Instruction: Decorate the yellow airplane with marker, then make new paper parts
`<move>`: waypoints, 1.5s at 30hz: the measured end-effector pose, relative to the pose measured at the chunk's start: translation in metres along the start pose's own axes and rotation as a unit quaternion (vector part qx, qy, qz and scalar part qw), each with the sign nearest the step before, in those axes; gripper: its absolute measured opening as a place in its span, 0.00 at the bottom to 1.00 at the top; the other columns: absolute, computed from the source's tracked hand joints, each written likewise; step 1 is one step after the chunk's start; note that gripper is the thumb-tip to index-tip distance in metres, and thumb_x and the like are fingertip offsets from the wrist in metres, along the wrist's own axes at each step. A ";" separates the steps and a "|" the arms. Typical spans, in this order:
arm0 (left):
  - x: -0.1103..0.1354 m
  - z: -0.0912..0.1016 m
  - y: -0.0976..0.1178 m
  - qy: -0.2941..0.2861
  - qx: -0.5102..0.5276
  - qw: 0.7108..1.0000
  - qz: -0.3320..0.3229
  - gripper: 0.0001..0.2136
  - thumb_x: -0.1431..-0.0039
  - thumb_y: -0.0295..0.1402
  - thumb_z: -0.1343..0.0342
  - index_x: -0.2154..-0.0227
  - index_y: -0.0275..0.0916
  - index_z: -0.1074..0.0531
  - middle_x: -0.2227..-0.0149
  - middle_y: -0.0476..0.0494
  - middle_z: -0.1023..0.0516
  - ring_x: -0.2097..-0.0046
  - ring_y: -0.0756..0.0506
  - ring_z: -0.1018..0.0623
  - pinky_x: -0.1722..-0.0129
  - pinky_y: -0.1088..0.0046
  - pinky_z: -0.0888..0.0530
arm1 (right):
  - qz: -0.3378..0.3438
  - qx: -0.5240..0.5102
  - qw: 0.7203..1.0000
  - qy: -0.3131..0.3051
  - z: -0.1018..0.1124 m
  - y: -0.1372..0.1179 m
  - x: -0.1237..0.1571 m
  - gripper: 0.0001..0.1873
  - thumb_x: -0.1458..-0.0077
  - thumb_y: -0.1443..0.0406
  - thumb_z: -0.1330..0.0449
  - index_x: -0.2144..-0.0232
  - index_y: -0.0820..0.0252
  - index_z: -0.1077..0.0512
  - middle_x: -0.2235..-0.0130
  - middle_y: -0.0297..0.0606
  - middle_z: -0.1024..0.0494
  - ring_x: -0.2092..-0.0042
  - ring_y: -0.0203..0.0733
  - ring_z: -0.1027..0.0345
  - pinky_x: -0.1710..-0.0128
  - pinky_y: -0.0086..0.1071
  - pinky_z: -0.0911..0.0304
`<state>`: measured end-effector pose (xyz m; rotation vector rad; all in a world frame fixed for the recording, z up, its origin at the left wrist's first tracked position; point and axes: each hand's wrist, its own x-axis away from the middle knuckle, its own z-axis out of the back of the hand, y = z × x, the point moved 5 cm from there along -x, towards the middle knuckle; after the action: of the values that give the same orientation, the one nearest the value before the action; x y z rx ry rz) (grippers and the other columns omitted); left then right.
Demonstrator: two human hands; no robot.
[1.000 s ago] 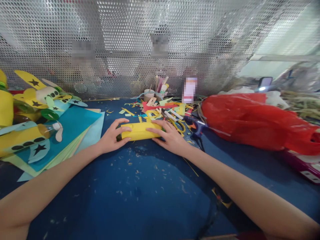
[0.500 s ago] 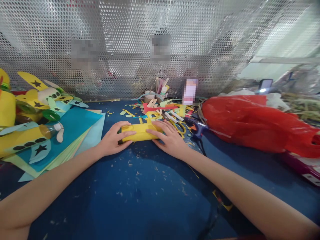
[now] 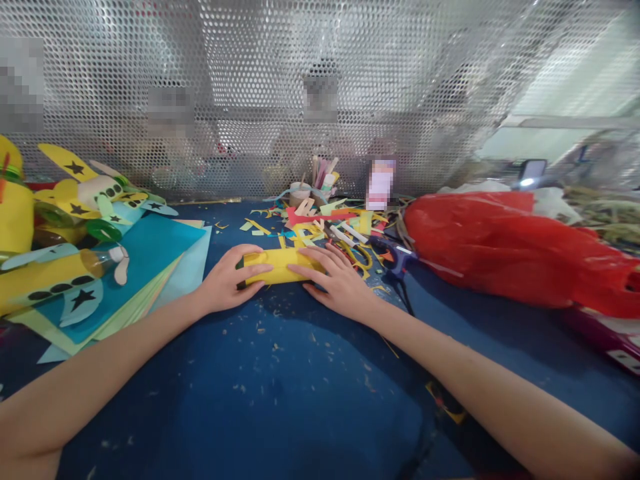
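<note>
A yellow paper-wrapped cylinder (image 3: pixel 284 267) lies sideways on the blue table (image 3: pixel 300 400), with a dark end at its left. Round that left end, my left hand (image 3: pixel 233 277) grips with thumb below and fingers over the top. My right hand (image 3: pixel 337 277) holds the right part, its fingers laid across the paper and the thumb at the near side; the cylinder's right end is hidden under it. Just beyond the hands lie yellow-handled scissors (image 3: pixel 363 257) and a dark blue glue gun (image 3: pixel 397 257).
Paper scraps (image 3: pixel 320 217) cover the table's far middle. Coloured paper sheets (image 3: pixel 165 247) and bottle airplanes (image 3: pixel 65 280) are at left. At right lies a red plastic bag (image 3: pixel 500 247). Behind a perforated silvery sheet (image 3: pixel 260 80), people show faintly.
My right hand has shifted slightly left along the cylinder, and its fingers now lie further over the paper. My left hand stays about where it was.
</note>
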<state>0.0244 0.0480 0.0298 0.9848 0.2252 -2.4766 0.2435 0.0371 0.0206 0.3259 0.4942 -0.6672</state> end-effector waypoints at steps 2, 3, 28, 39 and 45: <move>0.000 0.000 0.000 -0.001 0.000 1.000 0.000 0.15 0.40 0.29 0.45 0.50 0.45 0.30 0.46 0.38 0.34 0.45 0.40 0.30 0.46 0.55 0.29 | -0.001 0.003 1.000 0.002 0.000 0.000 0.000 0.23 0.38 0.66 0.44 0.41 0.50 0.35 0.38 0.44 0.34 0.37 0.50 0.42 0.36 0.54 0.47; 0.000 0.000 0.000 0.000 0.001 1.000 0.000 0.15 0.40 0.29 0.44 0.50 0.46 0.29 0.46 0.38 0.34 0.45 0.40 0.30 0.46 0.55 0.29 | -0.002 0.004 1.000 0.001 0.000 0.000 -0.001 0.23 0.38 0.66 0.44 0.41 0.50 0.34 0.38 0.44 0.34 0.37 0.50 0.41 0.36 0.54 0.47; 0.002 0.001 -0.015 0.045 0.068 0.989 0.122 0.12 0.45 0.32 0.39 0.64 0.42 0.39 0.51 0.40 0.29 0.49 0.42 0.27 0.50 0.57 0.27 | -0.038 -0.041 0.995 0.079 0.015 0.011 -0.004 0.11 0.41 0.65 0.42 0.56 0.59 0.31 0.48 0.48 0.23 0.45 0.50 0.29 0.43 0.51 0.34; 0.003 0.000 -0.019 0.043 0.113 0.974 0.193 0.15 0.46 0.33 0.39 0.66 0.43 0.43 0.52 0.42 0.28 0.48 0.43 0.26 0.50 0.59 0.27 | -0.103 -0.024 0.990 0.096 0.014 0.023 -0.001 0.07 0.40 0.61 0.44 0.62 0.58 0.31 0.52 0.50 0.22 0.49 0.53 0.28 0.50 0.50 0.30; 0.004 -0.003 -0.028 0.021 0.130 0.958 0.256 0.20 0.47 0.36 0.38 0.56 0.42 0.41 0.50 0.40 0.30 0.46 0.42 0.27 0.47 0.59 0.29 | -0.203 -0.053 0.974 0.085 0.004 0.042 0.007 0.19 0.42 0.54 0.43 0.55 0.61 0.33 0.56 0.51 0.22 0.53 0.56 0.26 0.54 0.52 0.30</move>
<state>0.0104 0.0716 0.0249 1.0431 -0.3181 -2.0369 0.2774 0.0625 0.0259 0.1801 0.7683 -1.0114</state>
